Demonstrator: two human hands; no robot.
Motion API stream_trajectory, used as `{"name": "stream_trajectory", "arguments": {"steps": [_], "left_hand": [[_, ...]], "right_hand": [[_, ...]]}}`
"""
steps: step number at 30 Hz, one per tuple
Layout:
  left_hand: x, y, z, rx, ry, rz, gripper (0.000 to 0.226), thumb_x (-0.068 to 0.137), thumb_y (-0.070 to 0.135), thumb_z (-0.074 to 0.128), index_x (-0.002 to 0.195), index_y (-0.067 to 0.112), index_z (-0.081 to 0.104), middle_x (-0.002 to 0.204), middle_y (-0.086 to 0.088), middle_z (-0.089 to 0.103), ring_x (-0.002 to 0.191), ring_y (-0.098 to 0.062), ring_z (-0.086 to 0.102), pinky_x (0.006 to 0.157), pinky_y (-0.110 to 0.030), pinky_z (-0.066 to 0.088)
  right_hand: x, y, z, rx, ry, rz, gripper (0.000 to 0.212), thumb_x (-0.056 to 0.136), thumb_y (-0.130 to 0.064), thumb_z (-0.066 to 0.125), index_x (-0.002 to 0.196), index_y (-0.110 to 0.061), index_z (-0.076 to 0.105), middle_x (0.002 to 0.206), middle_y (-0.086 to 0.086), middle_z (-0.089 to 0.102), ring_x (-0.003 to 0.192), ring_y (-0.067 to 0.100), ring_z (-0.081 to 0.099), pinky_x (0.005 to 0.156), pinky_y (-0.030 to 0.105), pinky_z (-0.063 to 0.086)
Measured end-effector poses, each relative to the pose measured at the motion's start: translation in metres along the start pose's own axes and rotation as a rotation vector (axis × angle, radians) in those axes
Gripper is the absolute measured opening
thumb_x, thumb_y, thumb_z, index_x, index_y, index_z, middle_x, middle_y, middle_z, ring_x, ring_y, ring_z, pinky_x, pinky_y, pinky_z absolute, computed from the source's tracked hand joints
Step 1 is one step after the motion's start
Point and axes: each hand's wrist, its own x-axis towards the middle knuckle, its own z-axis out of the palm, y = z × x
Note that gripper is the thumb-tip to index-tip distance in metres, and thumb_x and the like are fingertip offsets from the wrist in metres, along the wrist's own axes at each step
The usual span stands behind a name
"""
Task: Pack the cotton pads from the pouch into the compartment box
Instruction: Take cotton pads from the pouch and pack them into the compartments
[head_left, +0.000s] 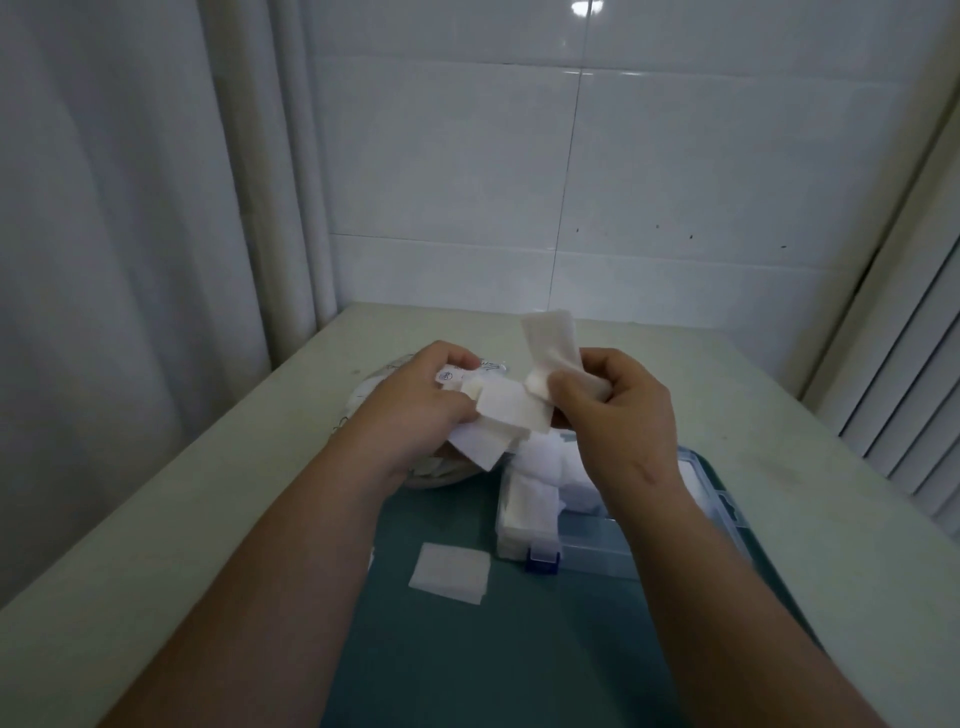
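My left hand (415, 410) grips the clear plastic pouch (470, 371) and a small stack of white square cotton pads (511, 410) sticking out of it, above the table. My right hand (613, 410) pinches a few cotton pads (550, 343), which stand up bent between thumb and fingers, right beside the stack. Below my right hand lies the clear compartment box (587, 545) with a blue latch (543, 561); its left compartment (527, 512) holds white pads. One loose pad (451, 573) lies on the teal mat in front of the box.
The teal mat (467, 649) covers the near part of a pale table (234, 493). A round whitish object (374, 389) lies under my left hand, mostly hidden. White tiled wall behind, a curtain at left, a slatted panel at right.
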Motion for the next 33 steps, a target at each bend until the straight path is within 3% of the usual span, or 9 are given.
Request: {"name": "stream_trajectory", "arguments": {"steps": [3,6,11,14,18,22,25,29,33], "left_hand": [[0.000,0.001,0.011,-0.080,-0.056,-0.047,0.026,0.090,0.008,0.059,0.100,0.031,0.063,0.100,-0.009,0.067,0.081,-0.026,0.071,0.070,-0.050,0.061],[-0.002,-0.003,0.018,-0.149,-0.095,-0.097,0.014,0.093,0.013,0.060,0.102,0.022,0.064,0.103,-0.011,0.067,0.088,-0.026,0.070,0.070,-0.046,0.062],[-0.004,-0.013,0.023,-0.293,-0.041,-0.124,0.010,0.091,0.017,0.066,0.098,0.011,0.062,0.101,-0.016,0.069,0.087,-0.028,0.070,0.066,-0.039,0.061],[-0.004,-0.017,0.023,-0.327,-0.005,-0.109,0.009,0.092,0.018,0.065,0.099,0.013,0.062,0.103,-0.011,0.068,0.089,-0.025,0.070,0.065,-0.037,0.061],[-0.003,-0.019,0.025,-0.331,-0.006,-0.093,0.008,0.092,0.018,0.065,0.099,0.017,0.062,0.105,-0.009,0.068,0.093,-0.026,0.069,0.067,-0.036,0.061],[0.000,-0.021,0.028,-0.340,0.039,-0.096,0.010,0.091,0.013,0.064,0.094,0.022,0.061,0.108,-0.007,0.065,0.096,-0.028,0.067,0.066,-0.037,0.061],[0.003,-0.022,0.027,-0.362,0.082,-0.111,0.015,0.091,0.008,0.059,0.092,0.023,0.060,0.111,-0.005,0.060,0.098,-0.030,0.063,0.066,-0.040,0.062],[0.004,-0.023,0.027,-0.337,0.089,-0.109,0.017,0.090,0.008,0.059,0.090,0.025,0.059,0.111,-0.006,0.060,0.096,-0.030,0.064,0.067,-0.041,0.062],[0.004,-0.023,0.027,-0.342,0.099,-0.103,0.018,0.089,0.012,0.061,0.084,0.029,0.059,0.111,-0.009,0.062,0.096,-0.032,0.066,0.071,-0.048,0.062]], "right_hand": [[0.001,-0.001,-0.002,-0.052,0.023,-0.036,0.018,0.087,-0.021,0.065,0.087,-0.038,0.058,0.087,-0.018,0.064,0.078,0.007,0.066,0.058,0.013,0.053],[0.002,0.000,-0.003,-0.073,0.034,-0.037,0.020,0.087,-0.021,0.064,0.085,-0.040,0.056,0.086,-0.020,0.063,0.079,0.008,0.066,0.058,0.015,0.054],[0.001,0.006,0.001,-0.140,-0.014,-0.014,0.014,0.086,-0.019,0.063,0.096,-0.029,0.062,0.090,-0.017,0.063,0.080,0.007,0.063,0.070,0.029,0.060],[0.001,0.006,0.003,-0.188,-0.032,-0.041,0.014,0.088,-0.021,0.062,0.100,-0.028,0.061,0.097,-0.013,0.063,0.083,0.004,0.061,0.070,0.022,0.057],[0.000,0.006,0.006,-0.241,-0.082,-0.043,0.015,0.088,-0.023,0.062,0.101,-0.031,0.060,0.096,-0.017,0.060,0.080,-0.003,0.058,0.058,0.008,0.045],[0.001,0.008,0.006,-0.313,-0.161,0.006,0.015,0.086,-0.025,0.063,0.096,-0.034,0.057,0.087,-0.021,0.056,0.076,0.001,0.058,0.060,0.013,0.043],[0.001,0.010,0.006,-0.254,-0.189,0.082,0.013,0.086,-0.025,0.063,0.090,-0.035,0.055,0.088,-0.017,0.059,0.078,0.010,0.064,0.067,0.026,0.057],[0.000,0.007,0.006,-0.056,-0.228,0.191,0.015,0.088,-0.017,0.062,0.100,-0.024,0.057,0.092,-0.011,0.061,0.076,0.013,0.068,0.057,0.020,0.057],[-0.001,0.004,0.005,0.066,-0.226,0.263,0.014,0.088,-0.013,0.063,0.092,-0.025,0.057,0.093,-0.009,0.059,0.085,0.018,0.066,0.063,0.028,0.061]]}}
